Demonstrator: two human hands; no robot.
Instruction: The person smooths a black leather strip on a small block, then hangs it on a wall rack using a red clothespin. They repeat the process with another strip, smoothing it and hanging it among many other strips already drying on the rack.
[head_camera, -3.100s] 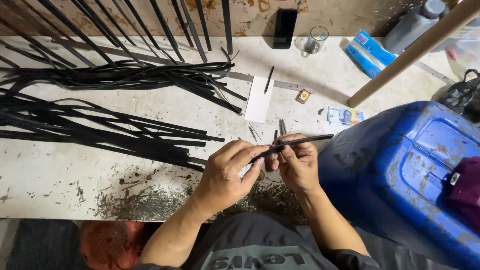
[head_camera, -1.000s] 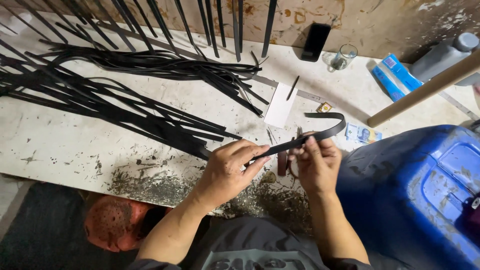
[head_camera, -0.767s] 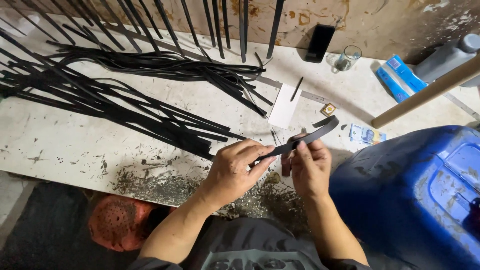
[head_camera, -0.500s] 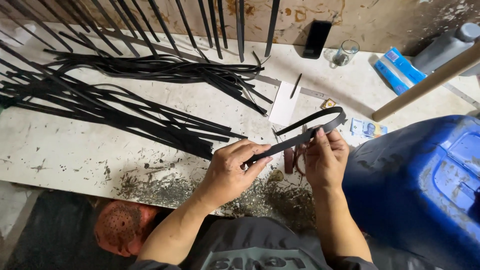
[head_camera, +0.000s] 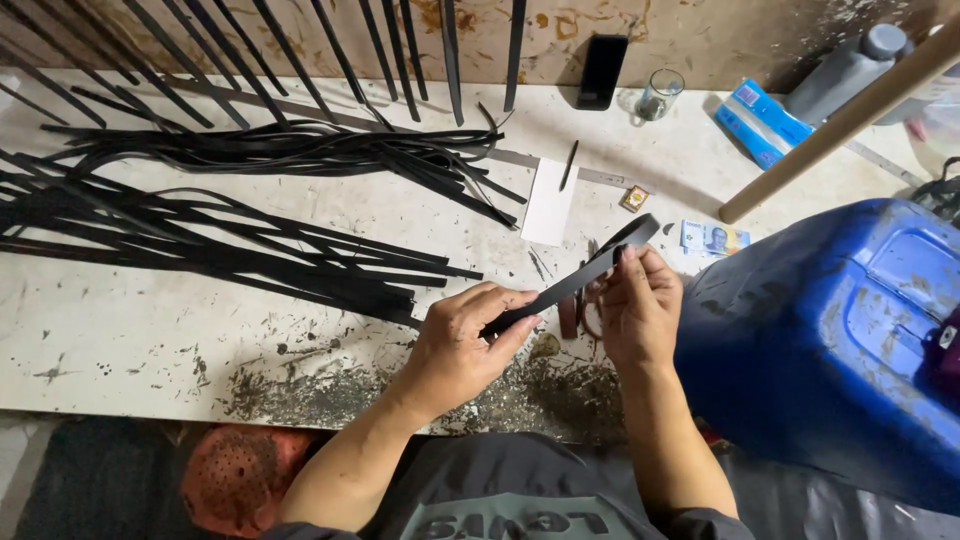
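Left hand (head_camera: 455, 350) fingers pinched on black strap (head_camera: 580, 277) — right hand (head_camera: 635, 305) fingers gripping its far end, toward 2 o'clock; strap pile (head_camera: 220, 240) on tabletop (head_camera: 120, 340) at 10 o'clock.

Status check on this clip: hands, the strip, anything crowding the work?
Left hand and right hand both pinch one black strip, held above the bench. Loose strips lie left, apart. Nothing obstructing.
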